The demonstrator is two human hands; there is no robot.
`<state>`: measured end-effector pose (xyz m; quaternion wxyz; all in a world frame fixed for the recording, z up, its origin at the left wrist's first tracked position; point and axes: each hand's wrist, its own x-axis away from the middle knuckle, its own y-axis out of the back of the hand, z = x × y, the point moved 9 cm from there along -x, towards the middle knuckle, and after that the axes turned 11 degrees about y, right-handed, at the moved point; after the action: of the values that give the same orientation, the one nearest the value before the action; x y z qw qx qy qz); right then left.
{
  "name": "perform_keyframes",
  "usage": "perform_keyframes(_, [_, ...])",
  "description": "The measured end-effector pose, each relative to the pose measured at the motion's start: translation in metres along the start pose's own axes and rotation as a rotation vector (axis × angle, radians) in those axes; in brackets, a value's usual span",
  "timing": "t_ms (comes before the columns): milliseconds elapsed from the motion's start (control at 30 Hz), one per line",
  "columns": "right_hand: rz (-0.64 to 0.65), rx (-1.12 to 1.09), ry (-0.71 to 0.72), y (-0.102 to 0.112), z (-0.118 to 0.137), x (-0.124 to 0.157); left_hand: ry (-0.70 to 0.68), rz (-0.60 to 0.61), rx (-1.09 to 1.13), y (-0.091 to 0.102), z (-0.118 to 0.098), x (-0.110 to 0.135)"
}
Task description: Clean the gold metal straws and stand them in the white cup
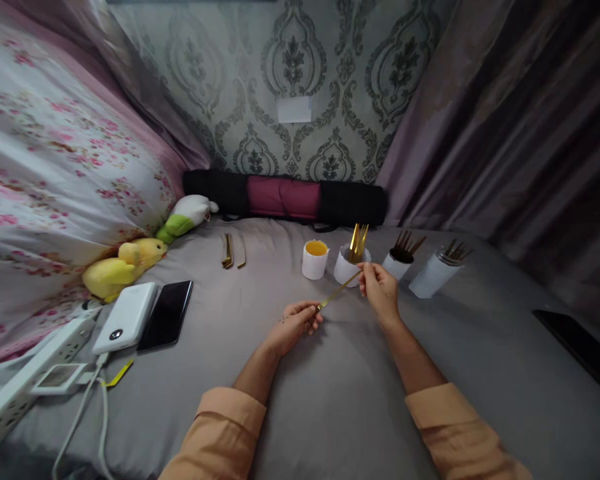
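Observation:
A thin gold strip (341, 289) slants between my hands above the grey sheet. My left hand (296, 323) pinches its lower end. With thumb and fingers closed, my right hand (379, 288) grips the upper end, just in front of a white cup (347, 275) that holds several upright gold strips (359, 241). Left of it stands a white cup with a yellow inside (315, 263). To the right, a third white cup (396, 267) and a taller, tilted white container (431, 277) hold several thin brownish sticks. Several gold pieces with bent ends (227, 253) lie farther left.
A black and maroon roll (284, 198) lies along the patterned wall. On the left are plush toys (125, 263), a white power bank (125, 317), a phone (166, 315), and a power strip (40, 370) with cables. A dark flat device (580, 350) lies far right.

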<state>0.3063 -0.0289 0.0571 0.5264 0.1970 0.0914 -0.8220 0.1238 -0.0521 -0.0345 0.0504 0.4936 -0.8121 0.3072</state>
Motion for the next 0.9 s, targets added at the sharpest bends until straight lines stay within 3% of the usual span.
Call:
perform_keyframes(367, [-0.04, 0.001, 0.011, 0.016, 0.001, -0.006, -0.006, -0.011, 0.026, 0.0, -0.001, 0.001])
perform_keyframes(900, [-0.015, -0.06, -0.018, 0.016, -0.001, -0.008, -0.013, -0.002, 0.06, 0.003, 0.0, -0.001])
